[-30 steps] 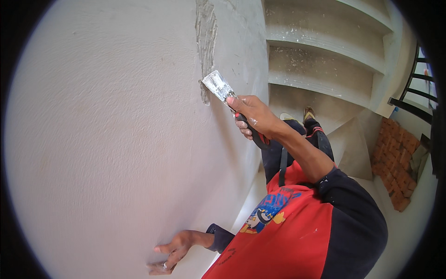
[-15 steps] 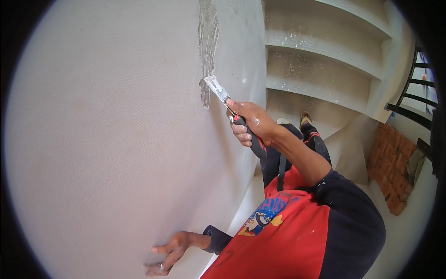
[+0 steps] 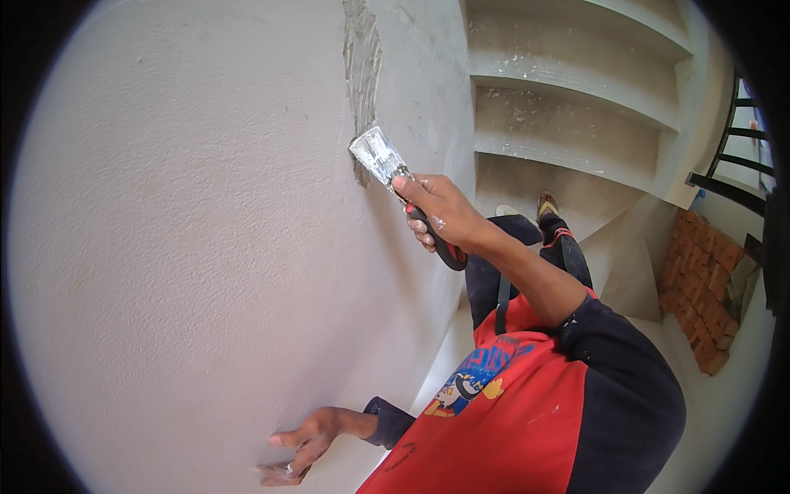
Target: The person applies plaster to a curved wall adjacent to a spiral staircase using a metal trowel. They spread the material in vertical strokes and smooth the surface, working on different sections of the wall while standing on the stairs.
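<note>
From the head camera, I see the person's right hand (image 3: 440,212) wrapped around a scraper (image 3: 380,156), closed firmly on its black and red handle (image 3: 450,252), the thumb lying along the base of the blade. The scraper is at the wall (image 3: 181,263), its whitened edge over the lower part of a rough grey streak (image 3: 360,66). The left hand (image 3: 303,449) is lower down, fingers loosely spread, apparently against the wall and holding nothing I can make out; I cannot tell how hard it presses. Stairs (image 3: 576,111) rise beyond. I'd judge the scraper light and sturdy, its blade thin, stiff and perhaps a little springy, slippery where wet filler coats it. The thick handle looks the best place to hold, with the thumb steadying the blade's base.
</note>
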Demonstrator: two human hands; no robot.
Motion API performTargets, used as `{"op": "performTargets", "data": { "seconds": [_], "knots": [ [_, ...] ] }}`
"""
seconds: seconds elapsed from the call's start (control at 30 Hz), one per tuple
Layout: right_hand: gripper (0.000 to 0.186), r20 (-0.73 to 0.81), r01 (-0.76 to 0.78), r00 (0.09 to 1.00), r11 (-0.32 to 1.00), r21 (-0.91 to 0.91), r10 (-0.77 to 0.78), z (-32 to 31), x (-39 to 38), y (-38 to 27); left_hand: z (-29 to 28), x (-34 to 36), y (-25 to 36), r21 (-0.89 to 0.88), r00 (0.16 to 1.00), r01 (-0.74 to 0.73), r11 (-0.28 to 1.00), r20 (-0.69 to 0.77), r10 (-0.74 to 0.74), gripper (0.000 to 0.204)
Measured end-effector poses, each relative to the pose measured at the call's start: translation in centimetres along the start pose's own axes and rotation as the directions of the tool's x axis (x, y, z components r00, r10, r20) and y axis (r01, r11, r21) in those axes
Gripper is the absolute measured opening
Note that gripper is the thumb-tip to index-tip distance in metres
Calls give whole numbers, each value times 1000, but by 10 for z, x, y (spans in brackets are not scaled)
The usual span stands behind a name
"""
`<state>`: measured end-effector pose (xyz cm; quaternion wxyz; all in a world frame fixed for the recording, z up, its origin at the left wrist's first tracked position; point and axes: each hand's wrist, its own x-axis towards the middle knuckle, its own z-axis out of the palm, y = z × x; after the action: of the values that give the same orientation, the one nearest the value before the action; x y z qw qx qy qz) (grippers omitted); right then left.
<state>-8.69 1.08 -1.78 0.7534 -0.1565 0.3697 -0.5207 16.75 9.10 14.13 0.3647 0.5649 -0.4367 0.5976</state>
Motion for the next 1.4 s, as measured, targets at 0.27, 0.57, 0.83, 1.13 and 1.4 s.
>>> {"op": "performTargets", "data": {
  "seconds": [0.27, 0.57, 0.83, 1.13, 1.4],
  "knots": [
    [45, -1, -2, 1000, 1000, 1, 2, -6, -5, -9, -6, 2, 1, -40, 1000, -12, 999, -10, 12, 55],
    [45, 37, -9, 999, 1000, 14, 8, -12, 4, -2, -5, 1, -1, -46, 1000, 0, 999, -1, 0, 57],
    [46, 33, 14, 999, 999, 47, -15, -1, 7, 4, 0, 2, -9, -143, 993, -35, 989, -117, 18, 50],
    [47, 63, -113, 993, 964, 243, 100, 0, 12, -7, -2, -8, 6, -121, 998, -42, 992, 41, 48, 52],
    [43, 125, -25, 991, 832, 555, -53, -32, 28, -45, 14, -3, 11, -118, 997, -50, 992, -56, 44, 45]
  ]
}}
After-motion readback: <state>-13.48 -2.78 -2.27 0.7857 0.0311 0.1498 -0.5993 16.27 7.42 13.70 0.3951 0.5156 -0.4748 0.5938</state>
